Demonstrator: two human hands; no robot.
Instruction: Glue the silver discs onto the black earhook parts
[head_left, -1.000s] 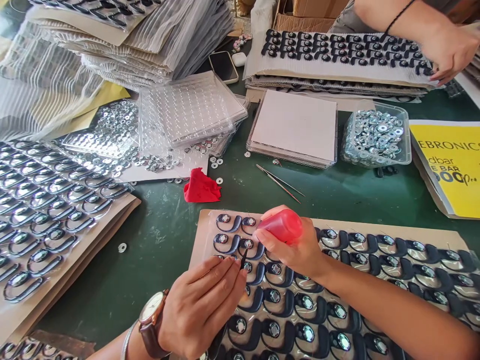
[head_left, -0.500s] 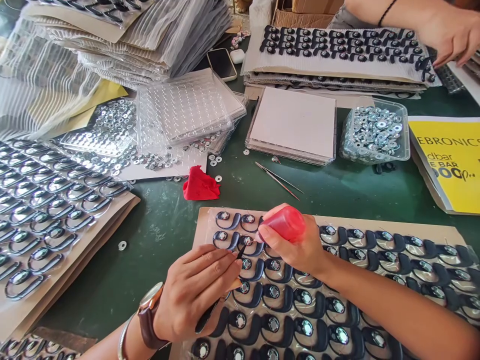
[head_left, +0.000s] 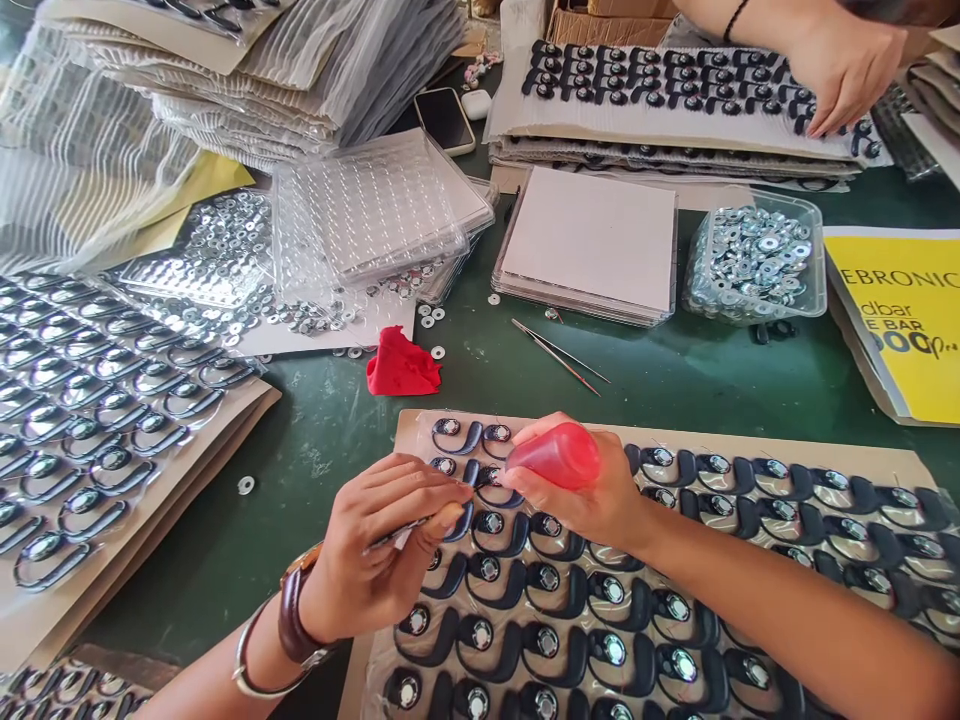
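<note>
My left hand (head_left: 397, 545), with a watch strap and a bangle at the wrist, is closed on slim tweezers (head_left: 396, 534) whose dark tip points right. Its fingertips hover at the upper left of a card sheet. My right hand (head_left: 592, 500) grips a soft red squeeze bottle (head_left: 559, 457), tilted so its nozzle end faces down and left. Bottle and tweezers meet over one round speaker part in the second row; my right fingers partly hide it. Dark curved pieces with silver round speaker parts (head_left: 547, 577) fill the sheet in rows under clear film.
Another tweezers (head_left: 559, 355) and a red cloth (head_left: 403, 362) lie beyond the sheet. A clear tub of metal washers (head_left: 757, 262) stands right of stacked trays (head_left: 589, 240). Filled sheets (head_left: 82, 420) lie at left. A co-worker's hand (head_left: 847, 70) touches parts at the back.
My left hand has rolled and shifted slightly, changing the tweezers' angle. The red bottle has moved a little left and down. The co-worker's hand has moved left onto the far sheet.
</note>
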